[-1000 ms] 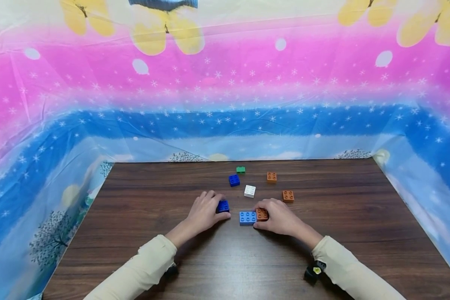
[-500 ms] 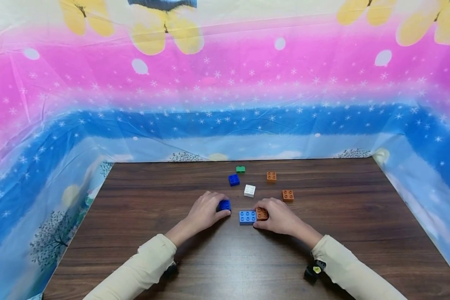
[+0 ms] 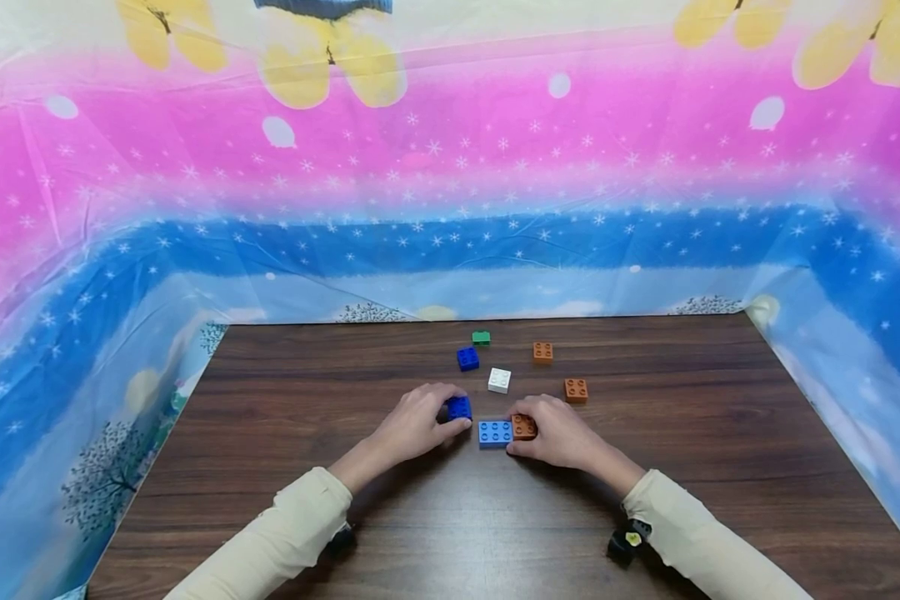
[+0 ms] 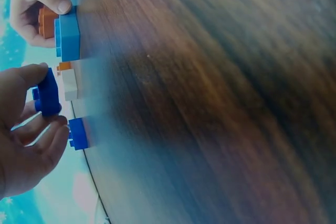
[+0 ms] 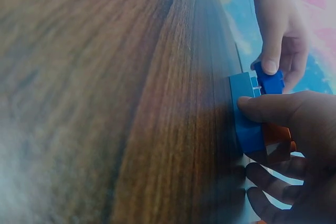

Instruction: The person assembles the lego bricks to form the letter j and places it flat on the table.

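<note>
My left hand (image 3: 414, 422) pinches a dark blue toy brick (image 3: 460, 408) between thumb and fingers. In the left wrist view, this dark blue brick (image 4: 48, 94) is held up off the table, studs facing away from the tabletop. Just to its right, a longer light blue brick (image 3: 494, 433) lies on the table with an orange brick (image 3: 522, 427) on top of its right end. My right hand (image 3: 558, 433) grips that pair, and in the right wrist view its thumb presses the side of the light blue brick (image 5: 245, 121). A narrow gap separates the dark blue brick from the light blue one.
Beyond the hands lie a white brick (image 3: 498, 381), another dark blue brick (image 3: 467, 358), a green brick (image 3: 481, 338) and two orange bricks, one farther back (image 3: 542, 352) and one nearer (image 3: 576, 390). A printed cloth (image 3: 450, 250) walls the wooden table (image 3: 307, 367).
My left hand has shifted to the right with the dark blue brick, closer to the light blue brick. The right hand and its bricks have stayed in place.
</note>
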`<act>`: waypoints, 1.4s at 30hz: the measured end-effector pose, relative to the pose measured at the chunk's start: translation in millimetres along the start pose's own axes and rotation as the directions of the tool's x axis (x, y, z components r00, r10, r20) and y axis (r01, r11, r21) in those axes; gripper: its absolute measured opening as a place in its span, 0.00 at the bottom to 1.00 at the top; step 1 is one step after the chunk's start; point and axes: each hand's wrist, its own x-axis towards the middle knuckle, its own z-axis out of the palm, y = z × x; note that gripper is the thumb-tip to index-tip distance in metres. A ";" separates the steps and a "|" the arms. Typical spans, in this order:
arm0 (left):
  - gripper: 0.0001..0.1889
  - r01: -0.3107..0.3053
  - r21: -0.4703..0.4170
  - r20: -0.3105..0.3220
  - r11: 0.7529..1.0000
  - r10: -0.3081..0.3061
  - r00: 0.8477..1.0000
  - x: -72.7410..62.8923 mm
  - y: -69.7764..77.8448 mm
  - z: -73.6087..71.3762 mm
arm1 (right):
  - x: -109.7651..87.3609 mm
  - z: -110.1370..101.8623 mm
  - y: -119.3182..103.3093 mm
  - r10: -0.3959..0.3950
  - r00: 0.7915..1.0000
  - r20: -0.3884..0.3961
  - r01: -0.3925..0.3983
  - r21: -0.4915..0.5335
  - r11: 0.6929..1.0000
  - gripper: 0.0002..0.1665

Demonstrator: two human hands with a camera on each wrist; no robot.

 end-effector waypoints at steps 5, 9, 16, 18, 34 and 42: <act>0.20 -0.053 -0.013 0.008 0.999 0.053 0.999 0.3 2.3 -0.2 | -0.3 -0.9 -0.3 0.000 1.000 0.003 0.000 0.008 1.000 0.24; 0.21 -0.089 -0.030 0.020 0.996 0.089 0.996 1.2 2.3 1.5 | -0.1 -0.8 0.1 -0.002 1.000 0.003 0.002 0.014 1.000 0.24; 0.21 -0.108 -0.055 0.066 0.993 0.112 0.992 0.4 5.3 3.2 | 0.3 0.0 2.4 -0.008 1.000 0.001 0.008 0.008 1.000 0.24; 0.21 -0.106 -0.066 0.076 0.992 0.111 0.991 0.0 6.8 3.7 | 0.5 0.4 3.0 -0.009 1.000 0.002 0.009 0.009 1.000 0.24; 0.22 -0.123 -0.050 0.116 0.991 0.128 0.985 1.9 9.1 12.2 | -0.2 0.0 1.3 0.000 1.000 0.006 0.000 0.014 1.000 0.24; 0.22 -0.138 -0.026 0.107 0.990 0.140 0.984 4.5 9.7 13.2 | -0.2 -0.7 1.0 -0.006 1.000 0.004 0.006 0.001 1.000 0.24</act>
